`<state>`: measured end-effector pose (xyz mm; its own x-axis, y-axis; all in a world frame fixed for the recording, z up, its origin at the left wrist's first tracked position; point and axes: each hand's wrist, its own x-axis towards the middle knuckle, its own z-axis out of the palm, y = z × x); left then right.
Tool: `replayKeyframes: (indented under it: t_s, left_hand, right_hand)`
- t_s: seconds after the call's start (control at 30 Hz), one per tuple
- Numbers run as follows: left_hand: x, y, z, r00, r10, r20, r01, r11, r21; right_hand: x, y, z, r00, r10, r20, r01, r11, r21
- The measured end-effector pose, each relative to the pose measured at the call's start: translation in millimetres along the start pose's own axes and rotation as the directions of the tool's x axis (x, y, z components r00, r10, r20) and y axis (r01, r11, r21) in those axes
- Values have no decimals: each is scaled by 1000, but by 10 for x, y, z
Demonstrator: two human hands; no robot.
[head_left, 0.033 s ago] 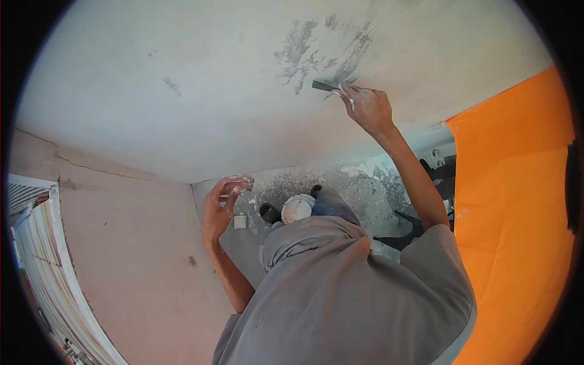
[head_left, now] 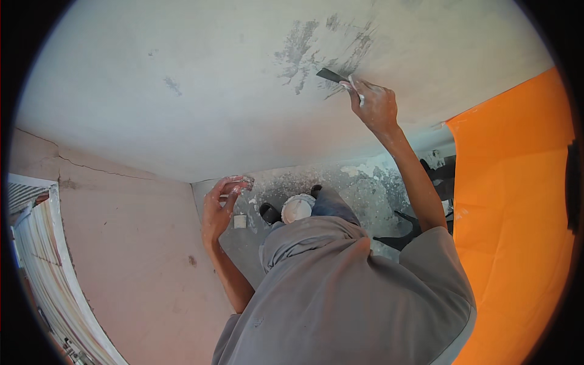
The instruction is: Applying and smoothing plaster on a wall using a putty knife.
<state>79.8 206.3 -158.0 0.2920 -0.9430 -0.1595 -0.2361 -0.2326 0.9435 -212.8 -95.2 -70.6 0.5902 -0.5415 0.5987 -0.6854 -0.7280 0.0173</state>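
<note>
My right hand [head_left: 373, 104] is closed around a putty knife, its dark, flat blade [head_left: 331, 75] lying at the white wall [head_left: 201, 115]. The blade is beside a patch of grey, streaky marks [head_left: 298, 52], and white smears cover my fingers. Lower down on the left, my left hand [head_left: 219, 207] is raised with its fingers curled around a small, putty-smeared flat piece [head_left: 248, 182], whose kind I cannot make out. Between my feet on the floor stands a round white bucket [head_left: 297, 208]; its contents look pale.
An orange sheet [head_left: 511, 201] hangs at the right. Dark objects [head_left: 404, 234] lie on the white-spattered floor [head_left: 365, 194] below my right arm. A small pale square [head_left: 240, 221] is by my left hand. A cracked pinkish wall [head_left: 134, 231] and a window opening [head_left: 36, 243] stand left.
My right hand has shifted slightly up and to the right with the putty knife, and the blade now tilts more. My left hand has stayed in place.
</note>
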Motion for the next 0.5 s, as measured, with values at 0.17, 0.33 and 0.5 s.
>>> replayKeyframes:
  t_s: [0.17, 0.33, 0.5]
  left_hand:
    - [64, 56, 1, 1000, 7, 30, -7, 1000, 24]
    - [58, 24, -19, 999, 2, 35, -4, 999, 49]
    - [71, 21, 1, 999, 7, 35, -9, 999, 50]
  right_hand:
    - [-120, 130, 115, 1000, 22, -3, -23, 999, -35]
    - [119, 81, -69, 918, 228, -325, -223, 973, 56]
    - [36, 68, -45, 995, -82, -49, 78, 994, -75]
